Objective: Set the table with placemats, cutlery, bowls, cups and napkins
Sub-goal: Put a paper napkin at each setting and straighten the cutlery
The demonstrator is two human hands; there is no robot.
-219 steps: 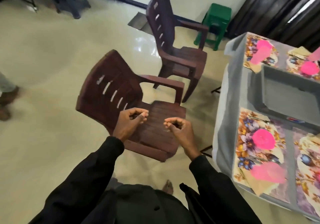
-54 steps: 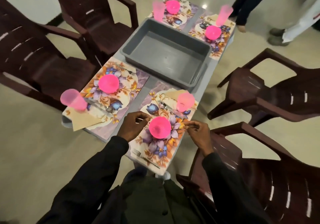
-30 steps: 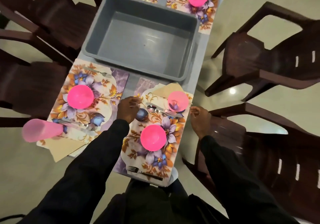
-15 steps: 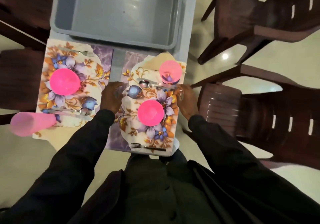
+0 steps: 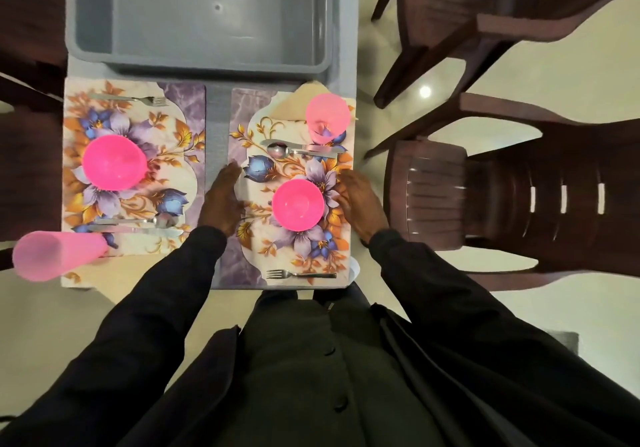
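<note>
The grey table [image 5: 216, 124] looks close to finished from up here: the big grey tub [image 5: 214, 14] at the far end stands empty, which suggests everything has been dealt out. Two settings are in view. The left placemat [image 5: 133, 166] carries a pink bowl [image 5: 114, 162], a fork [image 5: 130, 99] along its far edge, a spoon and knife [image 5: 138, 225] nearer, and a pink cup [image 5: 52, 256] at the near corner, with a napkin [image 5: 104, 273] showing under it. The right placemat [image 5: 294, 190], straight below the camera, has its own bowl [image 5: 298, 205], cup [image 5: 327, 116] standing on a tan napkin [image 5: 291, 107], spoon [image 5: 291, 150] beside a knife, and fork [image 5: 301, 275] at the near edge. And the hands: left hand [image 5: 221, 201] flat on that mat's left border, right hand [image 5: 360, 201] on its right border, fingers loosely spread, nothing gripped. My read is a final squaring-up of this mat; anything past the tub is out of shot.
</note>
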